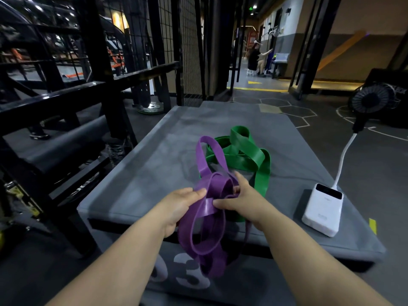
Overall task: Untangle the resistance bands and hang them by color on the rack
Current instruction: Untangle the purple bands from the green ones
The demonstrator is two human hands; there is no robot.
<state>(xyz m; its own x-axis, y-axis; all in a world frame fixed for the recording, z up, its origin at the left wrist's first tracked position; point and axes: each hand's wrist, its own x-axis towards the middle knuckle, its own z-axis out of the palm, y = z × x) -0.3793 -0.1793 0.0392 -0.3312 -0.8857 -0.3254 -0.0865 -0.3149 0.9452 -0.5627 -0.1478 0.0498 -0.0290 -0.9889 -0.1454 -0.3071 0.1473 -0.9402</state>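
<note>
Grey padded plyo box (pixel 143 173) fills the near ground. White digits "03" (pixel 192 274) are on its front face, the 0 partly behind the left forearm and a hanging loop.

The purple resistance band (pixel 207 208) is held over the box's near edge in a knotted bunch. Its lower loops dangle in front of the digits and blur at the bottom, so the strand count is unclear. The left hand (pixel 181 208) pinches a purple strand between thumb and fingers. The right hand (pixel 240 199) has its thumb and curled fingers hooked into the same purple tangle, fingertips partly hidden by the strands.

Just behind, the green resistance band (pixel 251 155) lies in a loose heap on the box top. One purple loop crosses over it (linked or just overlapping, can't tell).

At the right edge of the top is a white power bank (pixel 322 210) with a dark display; its brand mark is too small to read. A white cable (pixel 344 160) runs up from it to a small black fan (pixel 371 100), which is dim and hard to make out.

On the left stands a black steel rack (pixel 66 93), cut off by the frame, with a wire mesh panel (pixel 187 40) beyond it. The floor is dark with hexagon lines. Far down the corridor there is a yellow floor arrow (pixel 254 82) and blurry people (pixel 256 58).
</note>
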